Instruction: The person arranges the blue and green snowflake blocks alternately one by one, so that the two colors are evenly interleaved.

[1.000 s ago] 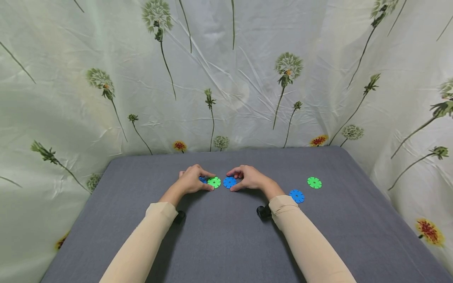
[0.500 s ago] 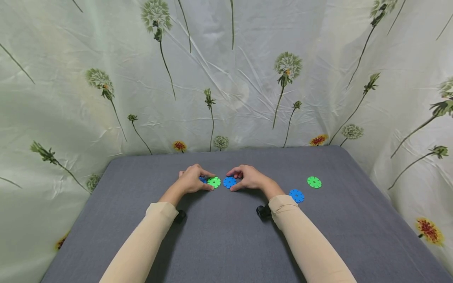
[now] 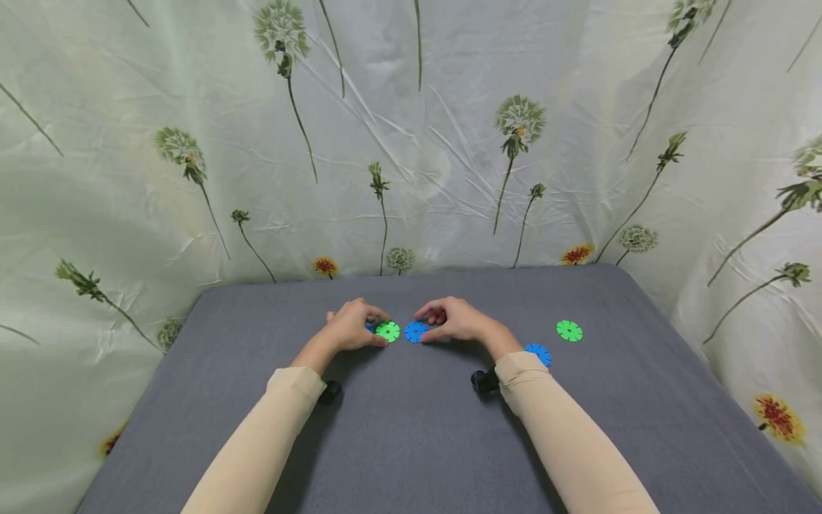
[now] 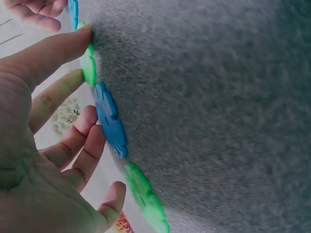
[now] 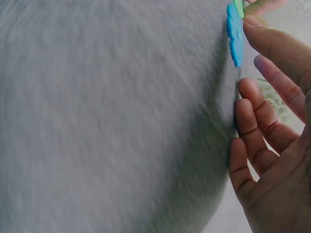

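My left hand (image 3: 349,326) pinches a flat, notched green plastic disc (image 3: 388,331) between thumb and index finger as it lies on the cloth. Just right of it, a small gap apart, lies a blue notched disc (image 3: 414,332). My right hand (image 3: 454,320) is beside that blue disc, thumb and index spread at its right side. In the right wrist view its fingers (image 5: 247,116) hold nothing. Behind my left hand another blue disc (image 4: 111,120) continues the row, followed by another green disc (image 4: 145,196); in the head view the hand hides most of them.
To the right lie a loose green disc (image 3: 569,330) and a blue disc (image 3: 538,354), the latter partly covered by my right sleeve. Grey cloth (image 3: 411,428) covers the table. A curtain with printed dandelions (image 3: 411,128) hangs behind its far edge.
My right hand has loosened from the blue disc and shifted slightly right. My left hand remains at the green disc, and the discs lie about where they were.
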Tool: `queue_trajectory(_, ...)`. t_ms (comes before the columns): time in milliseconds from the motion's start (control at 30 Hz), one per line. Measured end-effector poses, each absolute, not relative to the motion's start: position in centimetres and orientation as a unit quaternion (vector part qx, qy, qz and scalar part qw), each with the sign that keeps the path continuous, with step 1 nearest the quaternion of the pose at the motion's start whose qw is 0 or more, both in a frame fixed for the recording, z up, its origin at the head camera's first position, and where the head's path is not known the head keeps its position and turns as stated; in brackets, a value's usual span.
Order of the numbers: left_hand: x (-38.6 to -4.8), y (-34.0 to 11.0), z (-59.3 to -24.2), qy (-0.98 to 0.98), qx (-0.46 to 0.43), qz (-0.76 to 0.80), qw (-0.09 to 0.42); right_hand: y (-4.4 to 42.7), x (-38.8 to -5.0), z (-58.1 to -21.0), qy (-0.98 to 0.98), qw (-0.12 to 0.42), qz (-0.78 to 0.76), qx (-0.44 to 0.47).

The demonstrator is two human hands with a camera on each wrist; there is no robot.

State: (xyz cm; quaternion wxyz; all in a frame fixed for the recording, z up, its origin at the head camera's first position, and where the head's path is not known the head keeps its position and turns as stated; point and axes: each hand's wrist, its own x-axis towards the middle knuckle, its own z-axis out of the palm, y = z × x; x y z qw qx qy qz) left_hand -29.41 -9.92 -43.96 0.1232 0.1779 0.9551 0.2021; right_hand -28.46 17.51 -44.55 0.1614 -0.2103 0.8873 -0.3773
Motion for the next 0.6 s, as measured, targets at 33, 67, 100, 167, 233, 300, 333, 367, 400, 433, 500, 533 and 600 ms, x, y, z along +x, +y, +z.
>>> queue_trajectory(33, -29.4, -9.9, -43.9, 0.955, 0.18, 0.199, 0.123, 17.8, -28.4, -44.4, 0.888, 0.16, -0.377, -0.21)
queue_trajectory(67, -29.4, -9.9, -43.9, 0.956, 0.183, 0.195, 0.123, 18.1, -28.3, -44.2, 0.889, 0.157, -0.376, -0.208)
queue_trajectory(100, -29.4, -9.8, -43.9, 0.956, 0.185, 0.192, 0.123, 18.4, -28.3, -44.1, 0.891, 0.154, -0.374, -0.206)
queue_trajectory(167, -29.4, -9.6, -43.8, 0.956, 0.189, 0.188, 0.125, 19.2, -28.2, -43.8, 0.895, 0.148, -0.371, -0.2)
queue_trajectory(233, -29.4, -9.4, -43.7, 0.955, 0.193, 0.188, 0.126, 20.1, -28.1, -43.6, 0.899, 0.142, -0.367, -0.191)
queue_trajectory(300, -29.3, -9.1, -43.8, 0.953, 0.198, 0.19, 0.127, 21.1, -28.0, -43.4, 0.902, 0.139, -0.364, -0.184)
queue_trajectory(333, -29.3, -8.9, -43.8, 0.952, 0.2, 0.191, 0.128, 21.6, -27.9, -43.4, 0.904, 0.138, -0.363, -0.18)
queue_trajectory(367, -29.2, -8.8, -43.8, 0.952, 0.202, 0.191, 0.128, 22.2, -27.9, -43.4, 0.904, 0.137, -0.364, -0.176)
queue_trajectory(400, -29.2, -8.6, -43.8, 0.951, 0.205, 0.192, 0.129, 22.7, -27.8, -43.4, 0.906, 0.135, -0.363, -0.173)
queue_trajectory(433, -29.2, -8.5, -43.8, 0.951, 0.207, 0.192, 0.13, 23.2, -27.7, -43.3, 0.907, 0.135, -0.362, -0.169)
queue_trajectory(500, -29.2, -8.1, -43.8, 0.95, 0.21, 0.192, 0.132, 24.4, -27.6, -43.1, 0.91, 0.131, -0.358, -0.162)
queue_trajectory(533, -29.2, -7.9, -43.8, 0.949, 0.212, 0.192, 0.132, 25.0, -27.5, -43.0, 0.912, 0.128, -0.357, -0.157)
queue_trajectory(600, -29.3, -7.4, -43.8, 0.948, 0.218, 0.191, 0.132, 26.2, -27.2, -42.8, 0.916, 0.119, -0.354, -0.151)
